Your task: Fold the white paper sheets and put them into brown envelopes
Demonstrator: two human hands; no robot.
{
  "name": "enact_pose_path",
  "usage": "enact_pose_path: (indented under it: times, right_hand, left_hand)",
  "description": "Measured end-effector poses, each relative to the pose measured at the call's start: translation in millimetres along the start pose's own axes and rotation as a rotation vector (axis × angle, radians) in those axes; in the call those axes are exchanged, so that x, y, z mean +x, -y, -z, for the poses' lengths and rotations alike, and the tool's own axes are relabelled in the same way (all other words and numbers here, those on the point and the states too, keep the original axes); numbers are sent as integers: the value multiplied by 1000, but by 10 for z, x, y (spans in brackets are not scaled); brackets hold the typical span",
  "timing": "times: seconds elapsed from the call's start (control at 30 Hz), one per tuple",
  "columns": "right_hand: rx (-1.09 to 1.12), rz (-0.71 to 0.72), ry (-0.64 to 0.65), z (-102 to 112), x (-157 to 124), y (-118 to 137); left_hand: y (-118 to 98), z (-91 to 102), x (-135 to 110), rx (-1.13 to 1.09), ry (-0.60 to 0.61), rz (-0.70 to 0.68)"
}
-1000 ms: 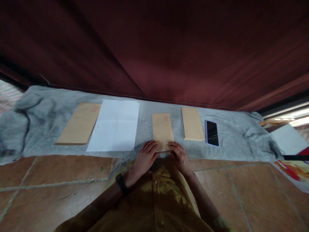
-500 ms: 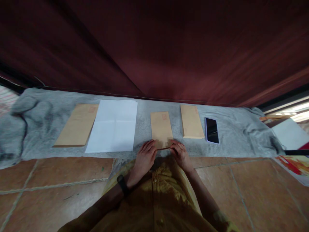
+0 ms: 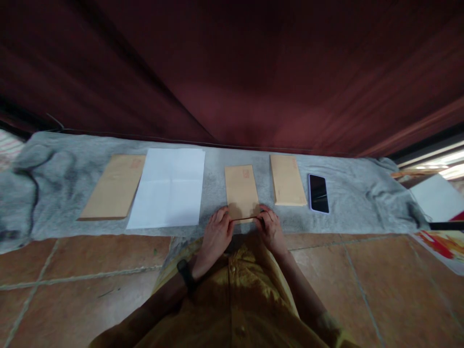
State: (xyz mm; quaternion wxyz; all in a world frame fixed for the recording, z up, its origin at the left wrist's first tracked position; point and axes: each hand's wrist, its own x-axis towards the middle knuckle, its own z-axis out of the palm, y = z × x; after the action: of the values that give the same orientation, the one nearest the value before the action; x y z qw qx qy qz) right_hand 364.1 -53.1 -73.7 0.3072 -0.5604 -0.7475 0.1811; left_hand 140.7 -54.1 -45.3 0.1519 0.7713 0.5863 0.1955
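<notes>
A brown paper envelope (image 3: pixel 242 189) lies in front of me on the grey cloth, with red print near its far end. My left hand (image 3: pixel 218 229) pinches the near left corner, and my right hand (image 3: pixel 268 227) pinches the near right corner. Between them the near end shows a dark line with a lighter strip below it, like a flap or opening. To the left are white paper sheets (image 3: pixel 167 188), partly over a larger stack of brown envelopes (image 3: pixel 113 188). A smaller stack of brown envelopes (image 3: pixel 287 181) rests to the right of the held one.
A phone (image 3: pixel 318 193) with a dark screen lies right of the smaller stack. The grey cloth (image 3: pixel 357 198) covers a long narrow surface against a dark red curtain (image 3: pixel 235 72). White paper (image 3: pixel 437 198) and a colourful printed sheet (image 3: pixel 444 249) are at far right. Tiled floor (image 3: pixel 90 266) shows below.
The near end of the envelope has changed: a lighter strip now shows below the dark line. Both hands keep their pinch at its corners. The view has shifted slightly.
</notes>
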Motion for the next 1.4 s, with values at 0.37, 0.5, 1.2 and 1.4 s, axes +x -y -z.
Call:
enact_pose_path:
  times: [0.37,0.5,1.2,1.4]
  right_hand:
    - [-75,-56,-19,-32,11,51]
    - [-85,-57,-24,-40,15,47]
    - [-66,-32,-35,-48,-17,64]
    - [-131,-134,-148,-70,-33,125]
  left_hand:
    - [-14,-3,28,55,-25,-1]
    - [6,-38,18,102,-51,-55]
    - [20,-318,-208,185,242,-545]
    - [11,-286,-211,204,236,-553]
